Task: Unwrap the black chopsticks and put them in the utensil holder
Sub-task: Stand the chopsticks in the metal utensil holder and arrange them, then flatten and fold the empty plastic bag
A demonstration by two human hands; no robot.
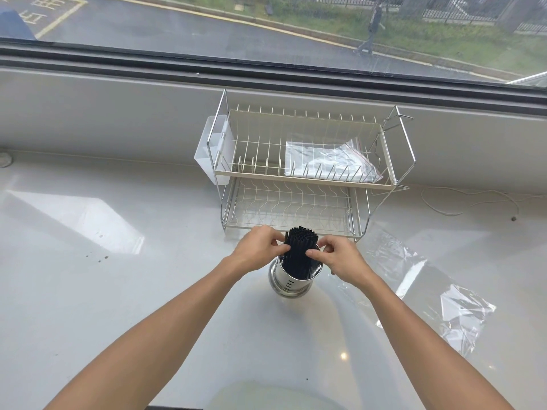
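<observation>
1. I stand at a glossy pale grey countertop (pixel 118 291) that runs under a wide window; outside lie a wet road and a strip of grass. The surface is bright with reflections, so thin clear things on it are hard to read.

2. Furthest left of the gear is a white plastic caddy (pixel 211 155), hooked on the left end of a two-tier chrome wire dish rack (pixel 296 184) standing against the sill. A clear zip bag with a red seal line (pixel 331 159) lies on the rack's upper tier, towards its right.

3. My left hand (pixel 256 251) comes in from the left, its fingertips pinching the left side of the bundle of black chopsticks (pixel 299 251). I judge I hold it there to keep the sticks together and upright.

4. The chopsticks already stand, tips down, in the round stainless steel utensil holder with slotted sides (pixel 291 278), which sits on the counter just in front of the rack. Their square ends rise above the rim in one tight cluster.

5. My right hand (pixel 340 258) mirrors the left, its thumb and fingers nipping the bundle's right side at rim height. Whether a band or bit of film is between my fingers, I cannot tell.

6. Right of the holder, a crumpled sheet of clear plastic wrap (pixel 429 291) lies flat on the counter, apart from my hands. It looks like the discarded wrapper, so the unwrapping seems done and only settling the sticks remains.
</observation>
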